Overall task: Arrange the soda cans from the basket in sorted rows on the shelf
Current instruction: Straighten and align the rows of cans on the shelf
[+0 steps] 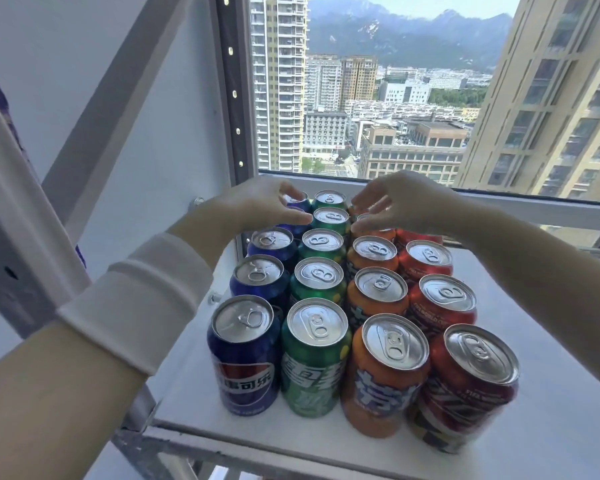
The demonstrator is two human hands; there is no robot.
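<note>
Mid-frame, the left hand (267, 202) pinches a rear blue can (300, 201), the right hand (399, 202) a rear orange can (378, 233); a sideways jolt could topple the tightly packed neighbours (321, 241).

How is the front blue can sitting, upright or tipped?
Upright: the front blue can stands on its base on the shelf, lid facing up.

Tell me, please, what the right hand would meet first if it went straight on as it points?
Likely a rear green aluminium soda can; the right hand, over an orange aluminium can, points leftward at it. Depth is unclear.
</note>
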